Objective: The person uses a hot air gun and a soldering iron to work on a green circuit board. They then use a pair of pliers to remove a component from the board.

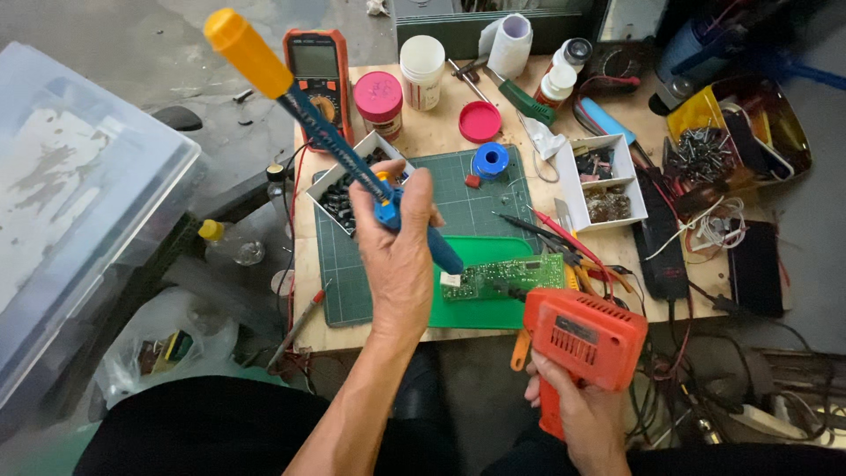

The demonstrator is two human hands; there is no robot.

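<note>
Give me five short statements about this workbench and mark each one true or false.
1. The left hand holds a blue desoldering pump with an orange plunger knob. True.
2. The right hand holds a green screwdriver. False: it grips an orange soldering gun; the green-handled screwdriver lies at the back of the table.
3. The green circuit board lies on a green tray. True.
4. The red lid sits on the white jar. False: it lies apart on the wooden table.
5. The multimeter is blue. False: its casing is orange.
</note>
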